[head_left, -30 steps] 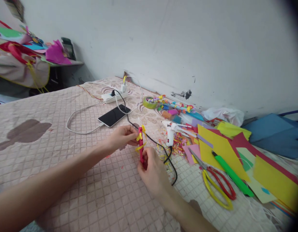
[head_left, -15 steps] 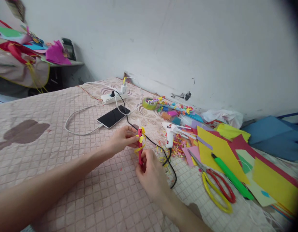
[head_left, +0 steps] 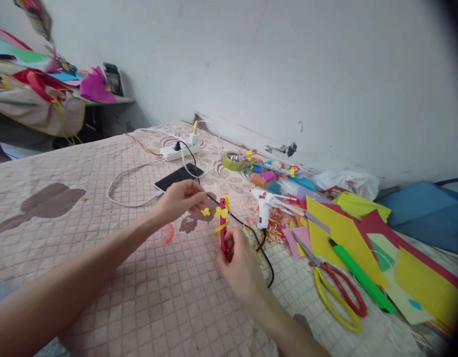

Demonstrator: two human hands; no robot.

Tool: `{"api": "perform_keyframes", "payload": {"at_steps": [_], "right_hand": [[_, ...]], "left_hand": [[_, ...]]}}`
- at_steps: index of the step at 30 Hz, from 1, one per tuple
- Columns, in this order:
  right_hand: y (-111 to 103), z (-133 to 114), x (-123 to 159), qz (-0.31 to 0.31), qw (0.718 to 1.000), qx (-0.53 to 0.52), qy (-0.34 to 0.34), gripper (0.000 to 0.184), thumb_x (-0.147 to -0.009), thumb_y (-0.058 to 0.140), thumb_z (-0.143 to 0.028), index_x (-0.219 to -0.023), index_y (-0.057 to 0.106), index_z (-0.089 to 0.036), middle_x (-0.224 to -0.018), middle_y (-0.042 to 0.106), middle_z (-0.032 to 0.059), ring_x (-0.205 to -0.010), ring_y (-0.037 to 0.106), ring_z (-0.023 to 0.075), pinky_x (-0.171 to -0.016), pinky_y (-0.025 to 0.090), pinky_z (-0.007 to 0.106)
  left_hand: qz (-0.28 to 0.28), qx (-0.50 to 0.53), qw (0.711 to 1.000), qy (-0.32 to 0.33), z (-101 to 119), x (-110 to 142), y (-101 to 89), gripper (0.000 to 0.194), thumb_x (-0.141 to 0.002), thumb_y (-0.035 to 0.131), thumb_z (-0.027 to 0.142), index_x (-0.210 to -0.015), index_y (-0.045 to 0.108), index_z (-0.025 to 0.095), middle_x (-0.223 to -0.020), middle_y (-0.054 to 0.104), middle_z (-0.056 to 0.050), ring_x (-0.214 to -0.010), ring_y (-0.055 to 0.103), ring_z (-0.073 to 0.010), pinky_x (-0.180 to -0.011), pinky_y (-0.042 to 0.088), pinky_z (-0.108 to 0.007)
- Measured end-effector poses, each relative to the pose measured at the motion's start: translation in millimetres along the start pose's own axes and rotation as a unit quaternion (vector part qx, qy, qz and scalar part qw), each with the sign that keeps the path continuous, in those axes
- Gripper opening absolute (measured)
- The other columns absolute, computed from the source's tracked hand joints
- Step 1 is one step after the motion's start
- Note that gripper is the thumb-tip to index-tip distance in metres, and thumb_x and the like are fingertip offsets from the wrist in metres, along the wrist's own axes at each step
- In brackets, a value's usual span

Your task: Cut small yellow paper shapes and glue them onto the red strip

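My right hand [head_left: 242,260] grips the lower end of a slim red paper stick [head_left: 223,230] and keeps it upright above the table. Yellow paper flowers [head_left: 221,212] sit near its top, and a curled yellow strip [head_left: 218,230] winds about its middle. To the left of the stick, apart from it, is my left hand [head_left: 182,199], its fingers bent together. A small yellow paper flower [head_left: 205,212] shows at those fingertips and seems pinched there. Right of the stick rests a white hot glue gun [head_left: 263,210], its black cord running behind the stick.
A phone [head_left: 169,177] on a white cable lies by a power strip [head_left: 173,152]. Green tape [head_left: 232,162] and paper scraps [head_left: 277,223] are further right. Scissors [head_left: 335,292], a green cutter [head_left: 363,277] and yellow paper sheets [head_left: 336,238] cover the right side. A wall stands behind.
My left hand has let go of the red stick and drawn back left, baring the yellow flower at its fingertips. My right hand still holds the stick. The view has shifted slightly.
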State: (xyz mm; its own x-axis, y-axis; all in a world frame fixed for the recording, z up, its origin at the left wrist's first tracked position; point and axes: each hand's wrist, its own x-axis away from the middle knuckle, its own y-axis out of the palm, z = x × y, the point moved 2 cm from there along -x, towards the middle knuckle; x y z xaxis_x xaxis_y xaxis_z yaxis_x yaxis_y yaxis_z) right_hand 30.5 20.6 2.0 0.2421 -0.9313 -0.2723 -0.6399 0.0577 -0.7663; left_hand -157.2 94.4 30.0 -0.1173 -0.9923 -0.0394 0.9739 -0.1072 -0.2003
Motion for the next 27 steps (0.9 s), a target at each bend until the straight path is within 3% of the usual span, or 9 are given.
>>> {"api": "perform_keyframes", "payload": {"at_steps": [3,6,8,13,19,23,27], "right_hand": [[0.5,1.3,0.3,-0.005,0.999,0.031,-0.006,0.014,-0.074,0.047,-0.016,-0.082,0.037,-0.022,-0.072,0.050,-0.0006,-0.062,0.053,0.0173,-0.057,0.041,0.029],[1.9,1.9,0.6,-0.007,0.998,0.060,-0.014,0.016,-0.074,0.045,-0.015,-0.087,0.038,-0.022,-0.078,0.053,0.0025,-0.067,0.055,0.0198,-0.059,0.043,0.032],[2.9,2.2,0.7,-0.007,0.997,0.077,-0.014,0.018,-0.073,0.045,-0.015,-0.089,0.039,-0.021,-0.082,0.055,0.0049,-0.070,0.056,0.0214,-0.060,0.045,0.033],[4.7,2.6,0.6,-0.016,0.995,0.093,-0.011,0.017,-0.074,0.046,-0.016,-0.089,0.039,-0.021,-0.083,0.055,0.0059,-0.069,0.058,0.0216,-0.061,0.046,0.034],[4.0,3.2,0.0,-0.025,0.996,0.090,-0.006,0.018,-0.075,0.049,-0.019,-0.090,0.040,-0.021,-0.083,0.056,0.0058,-0.069,0.057,0.0216,-0.062,0.046,0.034],[0.7,2.3,0.3,-0.017,0.997,0.072,-0.006,0.018,-0.075,0.050,-0.021,-0.091,0.041,-0.021,-0.082,0.057,0.0049,-0.068,0.057,0.0205,-0.060,0.045,0.032],[-8.4,1.4,-0.4,0.003,0.999,0.038,-0.015,0.012,-0.079,0.051,-0.025,-0.087,0.043,-0.021,-0.078,0.056,0.0021,-0.065,0.056,0.0173,-0.059,0.044,0.028]], "left_hand": [[0.067,-0.211,0.971,0.084,-1.0,-3.9,-16.7,0.014,-0.076,0.056,0.030,-0.079,0.058,0.017,-0.069,0.064,-0.002,-0.058,0.057,-0.0130,-0.053,0.042,-0.023],[0.060,-0.346,0.930,0.111,-4.1,-3.3,-15.5,0.013,-0.075,0.055,0.029,-0.075,0.061,0.018,-0.070,0.063,-0.002,-0.059,0.054,-0.0131,-0.054,0.037,-0.024],[0.041,-0.367,0.923,0.108,-7.7,-2.0,-7.5,0.016,-0.076,0.053,0.030,-0.075,0.061,0.017,-0.073,0.063,-0.003,-0.060,0.053,-0.0132,-0.054,0.036,-0.023],[0.014,-0.387,0.917,0.092,-18.6,-0.7,12.9,0.016,-0.075,0.053,0.033,-0.074,0.059,0.018,-0.075,0.062,-0.003,-0.064,0.055,-0.0139,-0.055,0.035,-0.022],[0.017,-0.384,0.919,0.087,-25.4,-1.7,15.2,0.006,-0.071,0.054,0.024,-0.070,0.057,0.018,-0.070,0.062,-0.001,-0.056,0.053,-0.0116,-0.051,0.033,-0.021],[0.006,-0.314,0.947,0.069,-27.3,-5.4,10.1,0.003,-0.070,0.053,0.020,-0.067,0.054,0.018,-0.060,0.060,0.002,-0.053,0.054,-0.0109,-0.050,0.035,-0.021],[-0.020,-0.161,0.986,0.029,-23.2,-10.3,3.5,0.011,-0.069,0.060,0.026,-0.072,0.054,0.016,-0.063,0.061,0.001,-0.055,0.055,-0.0109,-0.051,0.039,-0.021]]}}
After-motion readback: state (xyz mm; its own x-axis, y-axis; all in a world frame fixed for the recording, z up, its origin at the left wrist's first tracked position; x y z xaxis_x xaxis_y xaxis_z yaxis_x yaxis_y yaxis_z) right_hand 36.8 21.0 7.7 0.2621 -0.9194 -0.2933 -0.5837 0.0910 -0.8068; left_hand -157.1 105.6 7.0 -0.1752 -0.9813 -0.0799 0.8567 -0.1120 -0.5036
